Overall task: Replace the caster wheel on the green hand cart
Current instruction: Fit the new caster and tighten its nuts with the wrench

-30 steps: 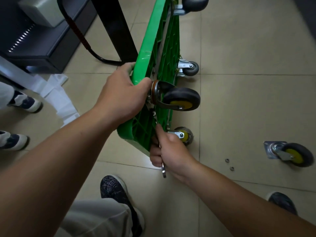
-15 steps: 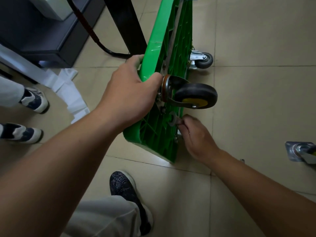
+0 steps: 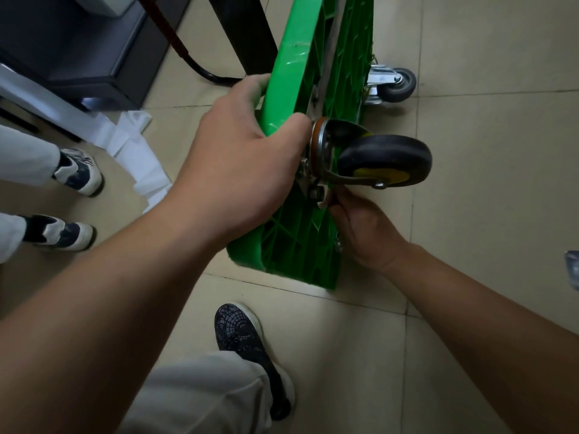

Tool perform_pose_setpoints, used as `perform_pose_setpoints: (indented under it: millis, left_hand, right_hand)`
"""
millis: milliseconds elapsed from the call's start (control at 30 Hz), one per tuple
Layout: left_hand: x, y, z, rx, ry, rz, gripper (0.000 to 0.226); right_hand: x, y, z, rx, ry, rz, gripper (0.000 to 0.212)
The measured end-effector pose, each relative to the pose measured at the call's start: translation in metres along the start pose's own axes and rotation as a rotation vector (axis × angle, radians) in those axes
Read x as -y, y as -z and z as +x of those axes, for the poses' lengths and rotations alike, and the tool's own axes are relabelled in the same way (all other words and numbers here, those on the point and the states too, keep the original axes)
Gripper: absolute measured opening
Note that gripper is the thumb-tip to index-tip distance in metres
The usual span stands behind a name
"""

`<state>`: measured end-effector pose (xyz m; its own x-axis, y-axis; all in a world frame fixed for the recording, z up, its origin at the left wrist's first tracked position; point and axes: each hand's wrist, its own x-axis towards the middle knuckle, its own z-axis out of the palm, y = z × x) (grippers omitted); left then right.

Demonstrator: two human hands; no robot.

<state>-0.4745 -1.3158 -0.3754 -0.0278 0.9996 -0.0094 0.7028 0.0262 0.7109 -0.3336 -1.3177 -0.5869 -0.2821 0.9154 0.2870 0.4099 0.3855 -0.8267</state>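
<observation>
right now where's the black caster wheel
The caster wheel sits mid-frame in the head view, on the underside of the upended green cart, right of the left hand gripping its edge and above the right hand.

We're on a beige tiled floor (image 3: 476, 220) with thin grout lines, and the light's kinda dim. Top left we've got a dark cabinet (image 3: 78, 45), a black post (image 3: 244, 32) beside it, a dark cable (image 3: 180, 47) curling down, and crumpled white sheets (image 3: 134, 148) by the cabinet's base.
</observation>
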Motion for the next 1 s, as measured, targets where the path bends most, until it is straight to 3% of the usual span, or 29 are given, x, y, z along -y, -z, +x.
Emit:
perform_pose_setpoints:
  millis: [200, 500, 633, 733, 833, 1000]
  left_hand:
    - [0.001, -0.002, 0.001, -0.019, -0.004, 0.011, 0.031]
    - [-0.001, -0.005, 0.001, -0.045, -0.010, 0.015, 0.039]
    - [-0.004, -0.005, -0.001, -0.039, 0.008, 0.009, 0.043]
    - [-0.006, -0.004, -0.002, -0.021, 0.013, -0.014, 0.042]
    - [-0.006, -0.003, -0.003, -0.006, 0.028, -0.050, 0.041]
    - [-0.006, -0.001, -0.002, -0.003, 0.025, -0.036, 0.034]
  right_hand:
    - [0.018, 0.001, -0.016, -0.055, -0.090, 0.044, 0.024]
    - [0.085, 0.000, -0.038, -0.015, -0.516, 0.357, 0.044]
    - [0.126, 0.007, -0.030, 0.000, -0.867, 0.781, 0.050]
    - [0.139, 0.010, -0.026, 0.023, -0.977, 1.047, 0.046]
    - [0.130, 0.008, -0.039, 0.037, -0.921, 0.919, 0.048]
    - [0.079, 0.005, -0.074, -0.037, -0.544, 0.264, 0.051]
